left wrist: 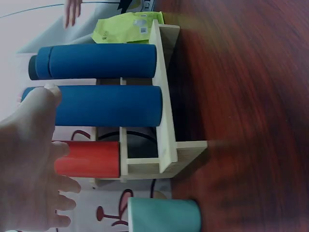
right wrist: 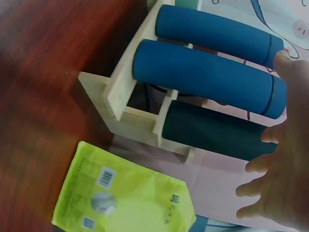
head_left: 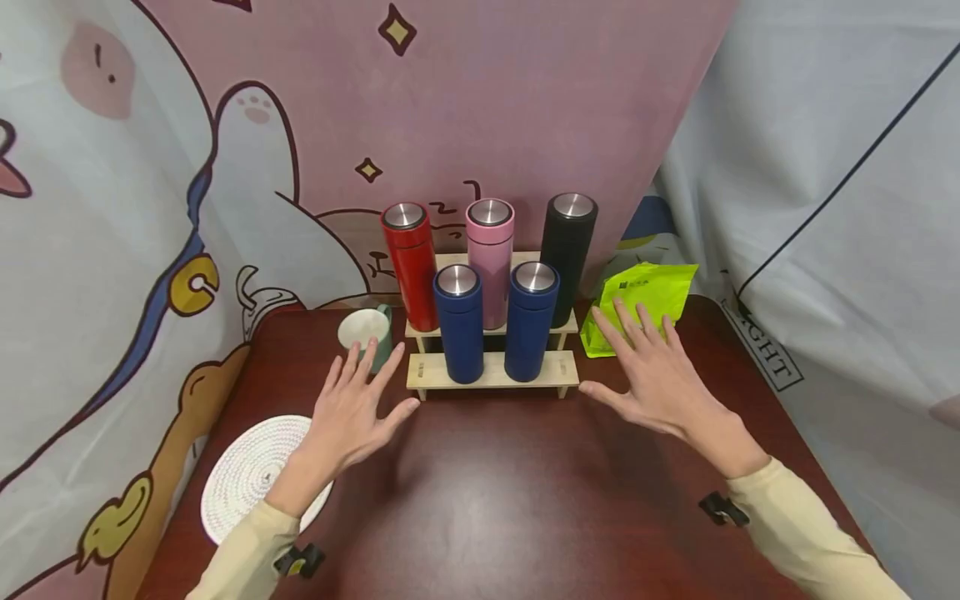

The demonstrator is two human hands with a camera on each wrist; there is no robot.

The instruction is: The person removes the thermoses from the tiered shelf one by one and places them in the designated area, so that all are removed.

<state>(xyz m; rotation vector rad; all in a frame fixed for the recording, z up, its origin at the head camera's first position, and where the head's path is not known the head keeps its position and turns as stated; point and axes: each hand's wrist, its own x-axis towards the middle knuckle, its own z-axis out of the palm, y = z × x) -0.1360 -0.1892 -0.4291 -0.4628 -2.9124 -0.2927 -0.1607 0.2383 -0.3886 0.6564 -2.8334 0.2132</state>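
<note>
My left hand [head_left: 354,410] is spread with straight fingers, in front of a pale green mug [head_left: 380,350] in the head view. Fingers apart, my right hand [head_left: 658,377] hovers near a bright yellow-green pouch [head_left: 647,287]. Neither hand holds anything. Between them stands a two-tier wooden rack [head_left: 492,382]. Its lower step bears two blue thermos bottles, a left one [head_left: 461,333] and a right one [head_left: 531,329]. Behind them on the upper step are a red thermos [head_left: 412,275], a pink thermos [head_left: 491,267] and a black thermos [head_left: 567,258], all upright with silver lid tops.
A round white woven mat [head_left: 238,475] lies at the left of the dark red wooden table [head_left: 480,508], partly under my left forearm. Printed cloth [head_left: 540,100] hangs behind and on both sides. A small black device [head_left: 723,508] is strapped at each wrist.
</note>
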